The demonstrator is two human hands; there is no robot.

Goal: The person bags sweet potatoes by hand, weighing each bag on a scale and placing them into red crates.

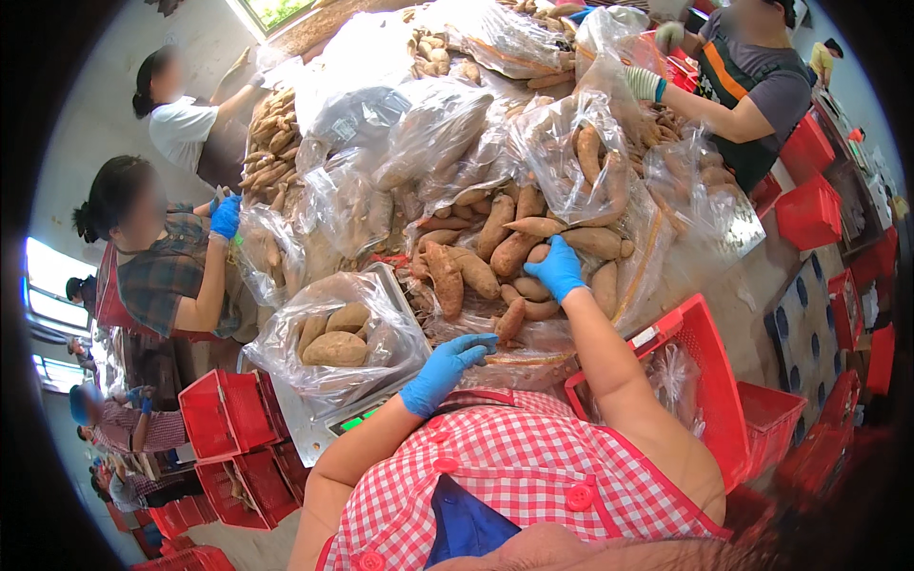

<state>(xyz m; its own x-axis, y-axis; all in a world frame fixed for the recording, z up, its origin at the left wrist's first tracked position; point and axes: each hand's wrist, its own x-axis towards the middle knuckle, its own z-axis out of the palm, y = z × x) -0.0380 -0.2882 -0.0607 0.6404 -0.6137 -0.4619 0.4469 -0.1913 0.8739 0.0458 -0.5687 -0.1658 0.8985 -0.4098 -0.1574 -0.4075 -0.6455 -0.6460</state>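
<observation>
My right hand, in a blue glove, reaches into a heap of sweet potatoes on the table and grips one of them. My left hand, also gloved in blue, hovers near the table's front edge with fingers apart, its fingertips close to a small reddish sweet potato. To its left, a clear plastic bag holding a few sweet potatoes rests on a metal weighing scale.
Several clear bags of sweet potatoes cover the table. Red plastic crates stand at my right and lower left. A person with blue gloves works at the left, another in a white top beyond, and a person in striped gloves at the far right.
</observation>
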